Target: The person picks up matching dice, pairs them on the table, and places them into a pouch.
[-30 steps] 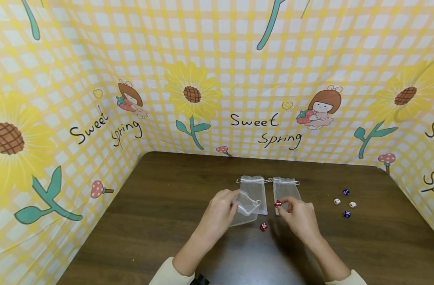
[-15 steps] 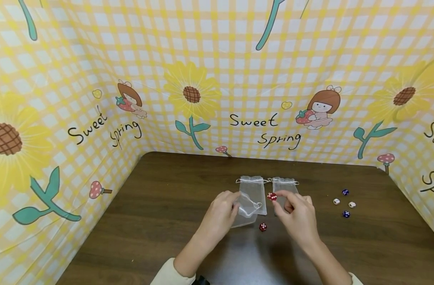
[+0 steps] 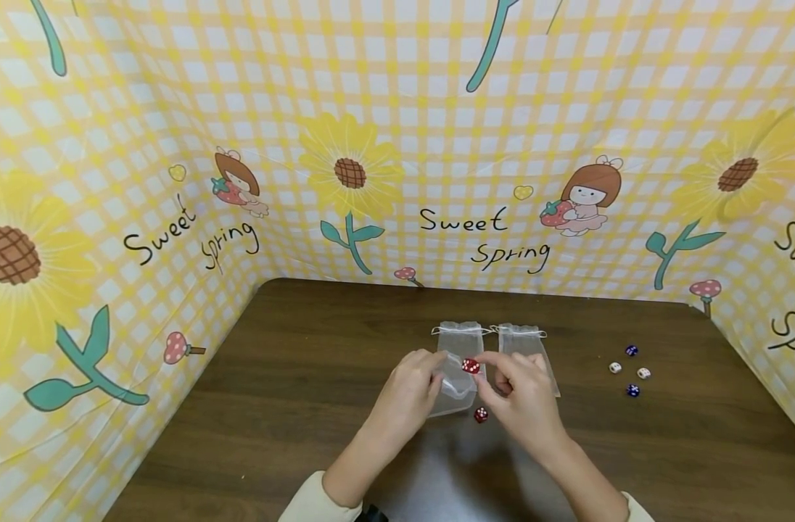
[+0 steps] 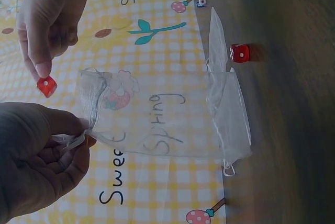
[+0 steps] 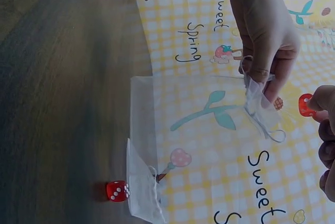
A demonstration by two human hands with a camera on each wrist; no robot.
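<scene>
My left hand (image 3: 404, 395) pinches the gathered mouth of a sheer white drawstring pouch (image 4: 152, 111), which hangs down flat with nothing visible inside. Between thumb and fingertips, my right hand (image 3: 526, 399) holds a red die (image 3: 471, 366) with white pips, close to the pouch's mouth. The left wrist view shows this die just above the left fingers, apart from the cloth. A second red die (image 5: 117, 191) lies on the table, near the hanging pouch's lower end. Behind the hands lie two more sheer pouches, a left one (image 3: 456, 335) and a right one (image 3: 521, 341).
On the right of the brown table (image 3: 319, 333) rest two blue dice, one (image 3: 631, 351) farther back and one (image 3: 633, 390) nearer, with a white die (image 3: 616, 368) and another white die (image 3: 643, 373) between them. A yellow checked cloth (image 3: 397, 145) walls in the table.
My right hand has moved left with the red die, from over the right pouch to beside the mouth of the held pouch. The left hand has stayed nearly still.
</scene>
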